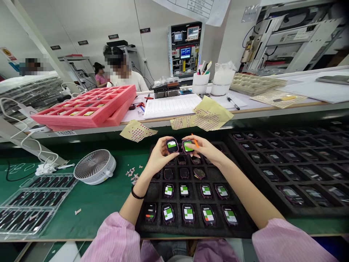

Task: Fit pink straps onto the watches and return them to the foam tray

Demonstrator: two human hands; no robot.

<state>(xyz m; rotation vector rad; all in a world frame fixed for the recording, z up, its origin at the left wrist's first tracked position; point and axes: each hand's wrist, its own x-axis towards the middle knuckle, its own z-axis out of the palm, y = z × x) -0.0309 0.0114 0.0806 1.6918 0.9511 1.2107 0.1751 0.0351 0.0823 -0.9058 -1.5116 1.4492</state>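
A person's left hand [160, 153] clamps its fingers on a dark, rounded-square smartwatch [172, 145]; the right hand [205, 147] clamps its fingers on a second, green-screened smartwatch [187, 149] and a slim orange stick [195, 140]; both are over the far part of a black foam tray [191, 229], screens facing the person, likely for easy reading; its separate pockets presumably prevent scratches.
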